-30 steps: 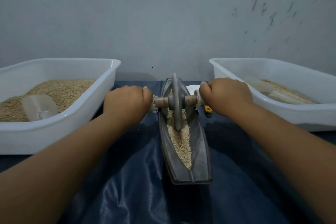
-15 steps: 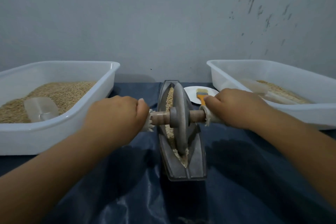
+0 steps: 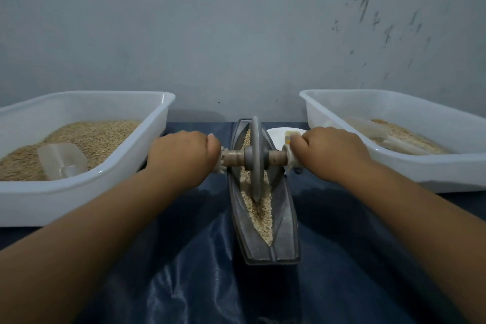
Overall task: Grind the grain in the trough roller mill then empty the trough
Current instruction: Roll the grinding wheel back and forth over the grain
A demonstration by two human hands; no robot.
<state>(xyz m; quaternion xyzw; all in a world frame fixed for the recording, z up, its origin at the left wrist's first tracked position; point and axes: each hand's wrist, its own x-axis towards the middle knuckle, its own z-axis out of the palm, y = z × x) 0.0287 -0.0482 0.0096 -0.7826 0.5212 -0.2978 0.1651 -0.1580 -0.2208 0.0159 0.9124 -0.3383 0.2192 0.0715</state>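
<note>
- The left hand (image 3: 184, 154) is wrapped round the left end of the wooden axle (image 3: 232, 158), fingers curled over it
- The right hand (image 3: 330, 151) grips the right end of the same axle, where a pale wrapping shows under the fingers
- The two hands sit well apart, one on each side of the grey stone wheel (image 3: 255, 158), which stands upright in the groove
- The dark, boat-shaped trough (image 3: 285, 234) lies lengthwise on the blue sheet (image 3: 197, 284), between the two white tubs
- The grain in the trough (image 3: 259, 214) fills the groove in front of and behind the wheel; much of it looks like whole or coarsely broken kernels, so my judgement is that grinding is under way and not finished
- The wheel rests around the middle of the trough, toward the far half, with a long run of grain in the near half
- The left tub (image 3: 86, 187) holds a large heap of grain and a clear scoop (image 3: 61, 162) lying in it
- The right tub (image 3: 431, 168) holds a thinner layer of grain and what looks like another clear scoop; whether that grain is ground I cannot tell
- A small white plate (image 3: 277, 135) sits behind the right hand, with something yellow on it that is mostly hidden
- Still to do, as I judge it: more rolling passes until the grain is fine, then lifting out the wheel and emptying the trough, which is full at present
</note>
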